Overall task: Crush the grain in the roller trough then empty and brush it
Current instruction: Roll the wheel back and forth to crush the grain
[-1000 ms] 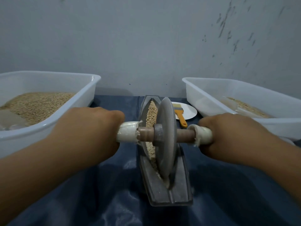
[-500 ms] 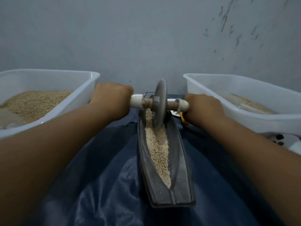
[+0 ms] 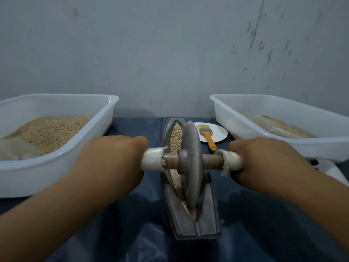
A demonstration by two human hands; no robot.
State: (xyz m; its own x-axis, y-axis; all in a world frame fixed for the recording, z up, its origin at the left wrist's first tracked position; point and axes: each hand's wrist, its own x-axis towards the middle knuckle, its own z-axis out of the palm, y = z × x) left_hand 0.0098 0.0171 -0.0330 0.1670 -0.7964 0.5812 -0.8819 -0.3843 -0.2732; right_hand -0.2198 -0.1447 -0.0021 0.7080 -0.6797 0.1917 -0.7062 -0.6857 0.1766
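Note:
A dark metal boat-shaped trough (image 3: 205, 222) lies lengthwise on the blue cloth, with pale grain (image 3: 176, 135) along its groove. A grey roller disc (image 3: 192, 167) stands upright in the groove near the near end, on a wooden axle with white-wrapped ends. My left hand (image 3: 111, 159) grips the left white handle (image 3: 152, 161). My right hand (image 3: 264, 161) grips the right white handle (image 3: 233, 161). Behind the roller, an orange-handled brush (image 3: 207, 137) lies on a white plate (image 3: 219, 132).
A white tub (image 3: 62, 156) at the left holds a heap of grain. Another white tub (image 3: 283, 146) at the right holds a little grain and a clear scoop. A grey wall rises close behind. Blue cloth (image 3: 132, 233) covers the table.
The roller went from the near end to the far end of the trough and has now come back to the near end, both hands still on its handles.

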